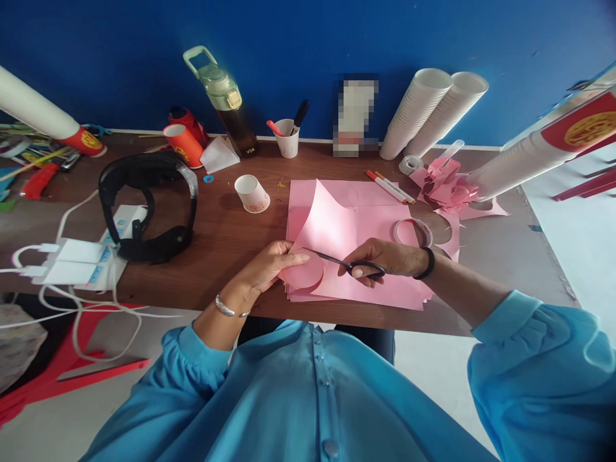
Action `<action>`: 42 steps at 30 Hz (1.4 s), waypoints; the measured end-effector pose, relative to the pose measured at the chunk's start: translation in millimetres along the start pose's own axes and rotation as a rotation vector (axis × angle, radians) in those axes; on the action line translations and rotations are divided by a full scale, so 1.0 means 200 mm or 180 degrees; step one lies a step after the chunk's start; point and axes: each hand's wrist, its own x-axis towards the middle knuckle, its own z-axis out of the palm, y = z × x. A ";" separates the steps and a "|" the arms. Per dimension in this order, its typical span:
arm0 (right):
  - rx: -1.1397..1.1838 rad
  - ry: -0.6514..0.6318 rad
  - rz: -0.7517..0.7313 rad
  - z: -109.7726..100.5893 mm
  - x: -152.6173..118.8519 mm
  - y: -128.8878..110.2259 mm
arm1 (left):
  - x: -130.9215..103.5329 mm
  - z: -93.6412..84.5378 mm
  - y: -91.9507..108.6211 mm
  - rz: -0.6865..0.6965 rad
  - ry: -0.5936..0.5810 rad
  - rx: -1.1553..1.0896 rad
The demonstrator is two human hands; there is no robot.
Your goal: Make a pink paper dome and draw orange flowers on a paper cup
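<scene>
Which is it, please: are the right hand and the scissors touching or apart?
Touching. The head view shows the right hand gripping the scissors at the handle end, blades pointing toward the left hand.

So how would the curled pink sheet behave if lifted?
Probably floppy: the pink sheet bows in a curve. Likely light: it looks thin, and the left hand pinches just an edge. It might slide over the pink paper underneath.
</scene>
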 end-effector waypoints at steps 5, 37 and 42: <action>-0.0015 -0.0063 0.0019 -0.02 0.01 0.00 | 0.00 -0.01 0.00 -0.0034 0.0007 0.0107; -0.0374 -0.0037 0.0323 -0.07 0.07 -0.06 | -0.03 -0.04 -0.03 0.0123 0.0224 0.0140; -0.0413 -0.0075 0.0286 -0.08 0.07 -0.07 | -0.03 -0.05 -0.03 0.0065 0.0146 0.0154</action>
